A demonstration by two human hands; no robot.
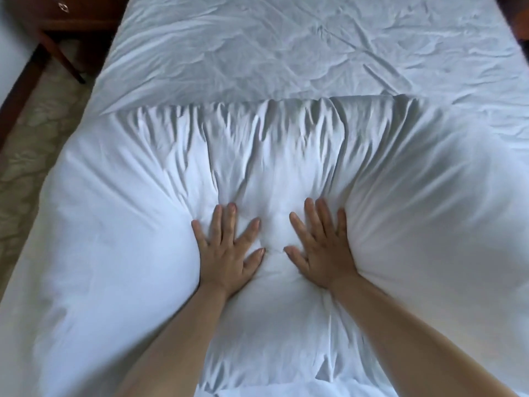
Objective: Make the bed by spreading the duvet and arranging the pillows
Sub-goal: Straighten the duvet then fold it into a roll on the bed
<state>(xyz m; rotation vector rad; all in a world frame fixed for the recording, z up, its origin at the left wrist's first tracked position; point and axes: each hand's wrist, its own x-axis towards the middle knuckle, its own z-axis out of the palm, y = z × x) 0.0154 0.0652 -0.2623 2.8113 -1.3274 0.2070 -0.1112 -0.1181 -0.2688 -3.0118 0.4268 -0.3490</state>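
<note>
Forearms reach in from the near edge of the head view, both bare, and end in two hands laid flat on a white pillow (pixel 286 167). The left hand (pixel 229 250) and the right hand (pixel 320 247) lie side by side and slightly apart, palms down, fingers straight and spread, thumbs pointing toward each other; they press into the middle of the pillow and grip nothing. The pillow sinks under them and bulges up on either side, with creases fanning out toward its far edge. Its long axis runs left to right across the bed (pixel 34 310), and it lies at the near end of the bed, just in front of the person. Beyond its far edge a white duvet (pixel 286 47) is spread flat over the rest of the bed, wrinkled, stretching away from the camera. Far left, a dark wooden piece of furniture (pixel 57 27) stands on a patterned floor (pixel 28 138) beside the bed.
</note>
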